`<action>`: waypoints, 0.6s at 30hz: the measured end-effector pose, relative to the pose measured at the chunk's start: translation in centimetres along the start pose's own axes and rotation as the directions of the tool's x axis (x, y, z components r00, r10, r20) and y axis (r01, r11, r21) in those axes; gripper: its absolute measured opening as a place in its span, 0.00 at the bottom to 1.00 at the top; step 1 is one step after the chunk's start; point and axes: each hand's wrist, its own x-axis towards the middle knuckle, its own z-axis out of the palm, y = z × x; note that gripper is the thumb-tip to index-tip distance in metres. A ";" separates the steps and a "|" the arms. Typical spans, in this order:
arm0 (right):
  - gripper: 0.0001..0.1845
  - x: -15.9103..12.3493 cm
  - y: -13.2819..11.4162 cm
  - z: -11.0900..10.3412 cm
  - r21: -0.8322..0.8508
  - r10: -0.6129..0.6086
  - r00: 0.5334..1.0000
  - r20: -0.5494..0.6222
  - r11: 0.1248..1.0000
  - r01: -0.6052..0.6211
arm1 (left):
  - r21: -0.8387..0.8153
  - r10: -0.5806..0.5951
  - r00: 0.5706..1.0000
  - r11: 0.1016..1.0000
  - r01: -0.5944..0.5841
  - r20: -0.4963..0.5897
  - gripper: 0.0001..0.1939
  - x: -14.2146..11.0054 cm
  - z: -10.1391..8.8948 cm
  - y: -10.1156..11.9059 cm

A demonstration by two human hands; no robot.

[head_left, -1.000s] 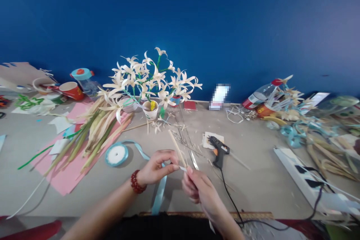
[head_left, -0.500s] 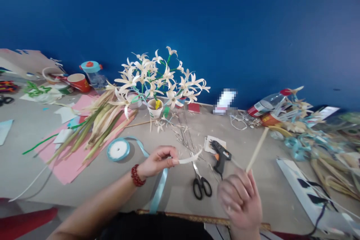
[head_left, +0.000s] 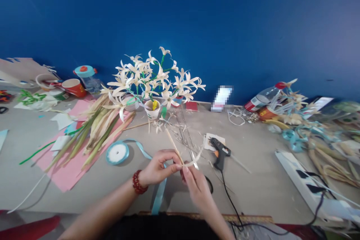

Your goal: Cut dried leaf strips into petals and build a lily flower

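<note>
My left hand (head_left: 161, 168), with a red bead bracelet, pinches a thin, pale, curved strip (head_left: 198, 157) like a petal. Against it, my right hand (head_left: 198, 185) grips the lower end of a slim wooden stick (head_left: 172, 141). The fingertips of both hands meet where strip and stick cross; the exact contact is hidden. Partly covered by my right hand are scissors (head_left: 209, 185) with black handles. To the right lies a black glue gun (head_left: 221, 155) on a white pad (head_left: 207, 143). A blue ribbon spool (head_left: 117, 152) lies left of my hands, its ribbon running under my left wrist.
Behind my hands, a paper cup (head_left: 152, 111) holds many pale flowers (head_left: 160, 77). Dried husks (head_left: 98, 129) lie on pink paper (head_left: 66, 172) at left. A power strip (head_left: 298, 183), a bottle (head_left: 266, 95) and ribbon scraps (head_left: 298, 138) are at right. The glue gun's cord (head_left: 230, 198) trails toward me.
My right hand has come left with the wooden stick, from beyond the glue gun to my left hand. The stick now leans left and meets the pale strip. My right hand now covers part of the scissors.
</note>
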 end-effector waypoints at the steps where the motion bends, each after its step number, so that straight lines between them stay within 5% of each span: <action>1: 0.22 0.1 0.0 -0.1 -0.013 0.004 1.000 -0.015 1.000 -0.004 | 0.009 -0.008 1.000 1.000 0.008 -0.003 0.11 0.0 0.0 0.0; 5: 0.24 0.0 0.1 0.2 -0.004 0.040 0.998 -0.042 0.999 -0.040 | 0.007 -0.008 1.000 1.000 0.008 0.009 0.11 -0.1 -0.1 -0.1; 10: 0.29 0.1 -0.2 0.4 0.229 0.113 0.989 0.095 0.964 -0.132 | -0.019 0.036 0.999 0.999 -0.036 0.040 0.12 -0.2 -0.1 -0.1; 14: 0.30 0.1 -1.3 -0.2 0.544 0.246 0.894 0.374 0.723 -0.427 | -0.051 0.061 0.994 0.997 -0.056 0.091 0.10 -0.3 -0.1 -0.4; 18: 0.30 -0.2 -1.5 -1.3 0.670 0.195 0.797 0.572 0.450 -0.591 | -0.075 0.046 0.993 0.996 -0.038 0.107 0.09 -0.2 -0.4 -0.8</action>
